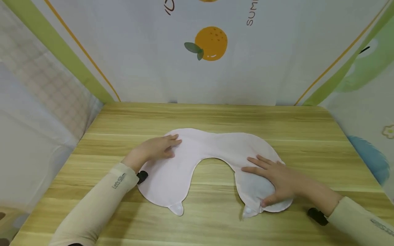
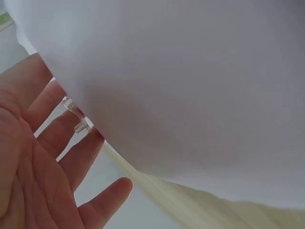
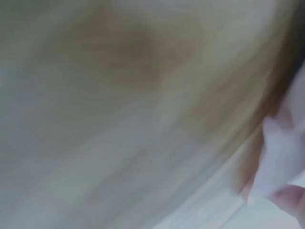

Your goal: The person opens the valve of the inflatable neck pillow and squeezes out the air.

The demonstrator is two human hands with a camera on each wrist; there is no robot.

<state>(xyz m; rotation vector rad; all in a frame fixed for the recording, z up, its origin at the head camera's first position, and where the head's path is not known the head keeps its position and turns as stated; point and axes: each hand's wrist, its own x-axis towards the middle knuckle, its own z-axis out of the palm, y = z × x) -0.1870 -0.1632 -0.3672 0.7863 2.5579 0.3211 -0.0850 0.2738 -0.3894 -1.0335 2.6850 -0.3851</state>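
A pale pink U-shaped neck pillow cover (image 1: 212,145), thin and nearly flat, lies on the table with its opening towards me. At each lower end is a small tab, the left tab (image 1: 176,208) and the right tab (image 1: 250,212). My left hand (image 1: 157,148) rests on the outer edge of the left lobe, fingers loosely extended. Spread over the right lobe, my right hand (image 1: 278,176) presses the cloth, thumb near the right tab. In the left wrist view a small clear plastic piece (image 2: 78,114) shows by the fingers. The right wrist view is blurred.
The wood-grain table (image 1: 215,229) runs back to a white curtain (image 1: 147,68) printed with an orange. More printed cloth (image 1: 372,112) hangs along the right side, and a checked cloth (image 1: 40,68) along the left. Black wrist straps (image 1: 318,216) show by the sleeves.
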